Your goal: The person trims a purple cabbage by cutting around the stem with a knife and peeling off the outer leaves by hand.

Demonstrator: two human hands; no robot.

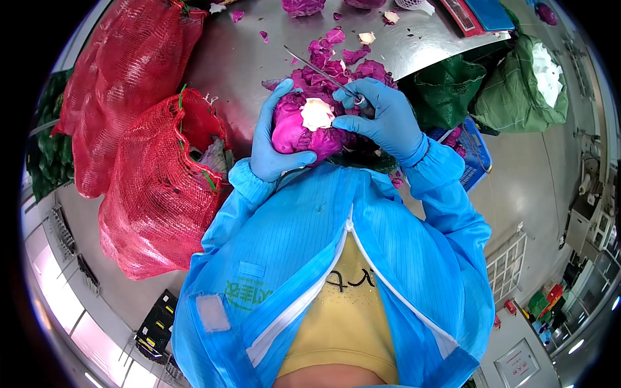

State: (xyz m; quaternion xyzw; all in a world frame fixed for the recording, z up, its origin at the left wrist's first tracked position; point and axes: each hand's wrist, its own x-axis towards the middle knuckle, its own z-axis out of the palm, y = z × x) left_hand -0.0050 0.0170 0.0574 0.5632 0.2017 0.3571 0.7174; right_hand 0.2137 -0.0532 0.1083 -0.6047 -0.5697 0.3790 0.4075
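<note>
My left hand (268,139), in a blue glove, is wrapped round the side of a red cabbage (294,132). The cabbage's pale cut stem end (317,114) faces up. In my right hand (385,119), also gloved in blue, is a knife (317,68) whose thin blade points up and to the left, away from my body. My right thumb reaches to the cabbage beside the stem end. Loose purple cabbage leaves (372,70) lie in a heap on the metal table (249,61) just beyond the cabbage.
Red mesh sacks (132,84) stand at the left, the nearer one (165,200) open. More cabbages (303,6) and stem pieces (367,38) lie at the table's far side, near a blue-and-red item (482,14). Green sacks (449,90) and a blue basket (477,158) are at the right.
</note>
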